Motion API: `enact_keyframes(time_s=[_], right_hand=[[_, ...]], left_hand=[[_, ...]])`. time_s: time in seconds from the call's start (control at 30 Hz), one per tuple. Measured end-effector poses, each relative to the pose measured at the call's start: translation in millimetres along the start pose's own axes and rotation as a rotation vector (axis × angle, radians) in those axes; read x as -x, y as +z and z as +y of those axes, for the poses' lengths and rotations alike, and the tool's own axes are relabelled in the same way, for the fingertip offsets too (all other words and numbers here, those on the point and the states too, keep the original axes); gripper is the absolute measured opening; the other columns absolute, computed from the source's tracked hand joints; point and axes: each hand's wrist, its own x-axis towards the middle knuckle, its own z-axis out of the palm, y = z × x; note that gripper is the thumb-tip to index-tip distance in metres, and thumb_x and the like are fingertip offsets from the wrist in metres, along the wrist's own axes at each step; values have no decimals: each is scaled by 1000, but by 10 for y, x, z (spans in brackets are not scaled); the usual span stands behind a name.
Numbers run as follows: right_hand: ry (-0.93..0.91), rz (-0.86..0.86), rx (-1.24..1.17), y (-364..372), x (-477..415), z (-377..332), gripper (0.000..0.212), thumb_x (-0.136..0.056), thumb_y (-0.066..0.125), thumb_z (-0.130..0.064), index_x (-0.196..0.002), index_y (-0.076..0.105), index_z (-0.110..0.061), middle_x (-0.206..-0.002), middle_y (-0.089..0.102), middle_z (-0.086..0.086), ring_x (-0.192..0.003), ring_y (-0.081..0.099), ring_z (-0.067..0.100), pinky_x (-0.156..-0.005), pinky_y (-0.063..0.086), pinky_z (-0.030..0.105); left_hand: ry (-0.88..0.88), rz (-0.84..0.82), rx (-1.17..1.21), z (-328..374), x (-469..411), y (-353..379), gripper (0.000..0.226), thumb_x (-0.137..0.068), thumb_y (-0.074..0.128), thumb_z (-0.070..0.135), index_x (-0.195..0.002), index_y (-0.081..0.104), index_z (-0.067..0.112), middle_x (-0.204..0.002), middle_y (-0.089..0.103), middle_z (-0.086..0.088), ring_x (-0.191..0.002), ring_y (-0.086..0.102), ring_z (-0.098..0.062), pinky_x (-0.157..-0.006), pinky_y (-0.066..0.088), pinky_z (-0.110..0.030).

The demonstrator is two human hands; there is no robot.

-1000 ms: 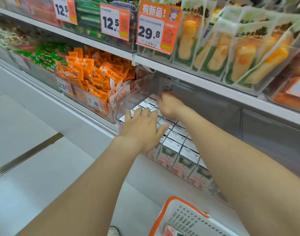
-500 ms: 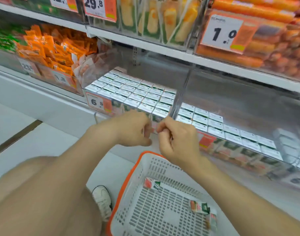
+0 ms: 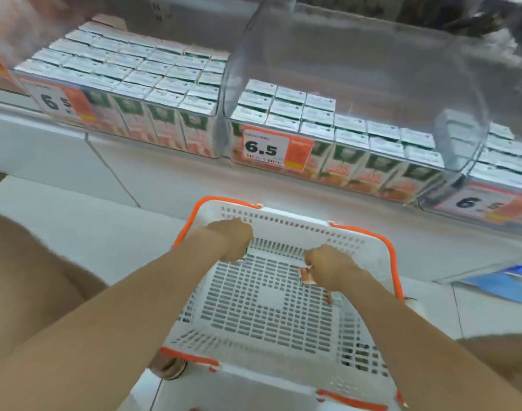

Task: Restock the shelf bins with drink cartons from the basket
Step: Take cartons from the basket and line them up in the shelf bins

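A white basket (image 3: 283,225) with an orange rim stands on the floor below the shelf. Both my hands reach into its far end. My left hand (image 3: 231,243) has its fingers curled down over a drink carton (image 3: 247,252), of which only a green sliver shows. My right hand (image 3: 328,268) grips a red and white drink carton (image 3: 305,276). Another carton (image 3: 337,299) lies under my right wrist. On the shelf, the left clear bin (image 3: 215,114) is packed with cartons, while the middle bin (image 3: 357,54) holds rows only along its front and left.
Orange price tags reading 6.5 (image 3: 268,148) hang on the bin fronts. A third bin (image 3: 491,203) sits at the right. My knees flank the basket, with a shoe (image 3: 170,367) at its near left corner. A blue sheet (image 3: 508,284) lies on the floor at right.
My hands left the left shelf bin, came together in front of it, then dropped into the basket. The view tilted down, and each hand now holds a carton.
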Motion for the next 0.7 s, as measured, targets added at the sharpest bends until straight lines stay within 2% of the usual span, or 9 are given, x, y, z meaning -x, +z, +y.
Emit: enact_keyframes(time_s=[0.1,0.17,0.33,0.47,0.53,0.6,0.7], right_hand=[[58,32,15,281,-155,192,33,-94,53,0,-124,62,-10,-115,67,15,-101,66,35,-88,57,44],[90,67,7,456,-268,291,36,-93,51,0,-124,62,-14,-114,69,12,-100,68,34,-89,58,47],[117,-53,-42,817,-421,416,43,-98,58,-8,-141,53,-15,-136,61,9,-120,63,31,-98,55,45],[106,-43,84,1040,-488,378,60,-95,64,-7,-149,39,-9,-142,47,15,-122,57,33,-95,51,42],[114,-44,138,1103,-497,349,62,-94,68,-8,-148,38,-6,-143,42,18,-123,55,34,-96,49,42],[139,-60,160,1146,-483,332,53,-96,70,-16,-142,46,-5,-143,40,17,-125,52,34,-100,48,42],[107,-58,159,1199,-488,322,66,-94,74,-27,-145,39,-7,-144,43,14,-135,41,34,-109,39,42]], left_hand=[[-42,42,40,-39,-330,352,29,-104,51,11,-130,62,12,-132,62,-13,-115,63,-33,-100,54,-47],[-64,90,51,-51,-513,573,34,-103,52,13,-137,57,15,-135,60,-11,-120,60,-33,-104,51,-49],[-129,145,74,-119,-852,1026,50,-99,58,8,-148,46,13,-145,51,-9,-131,52,-32,-107,45,-47],[-142,114,135,-138,-1022,1250,73,-93,63,-6,-157,32,6,-160,32,-13,-134,53,-35,-102,48,-42],[-150,131,66,-138,-1075,1318,79,-90,66,-9,-158,30,5,-158,35,-15,-139,47,-34,-109,44,-40],[-165,125,-22,-157,-1125,1386,81,-86,72,-7,-156,32,4,-155,39,-16,-142,41,-34,-116,39,-39],[-196,131,-163,-173,-1132,1458,72,-83,76,-1,-146,43,6,-147,45,-16,-135,44,-34,-110,42,-40]])
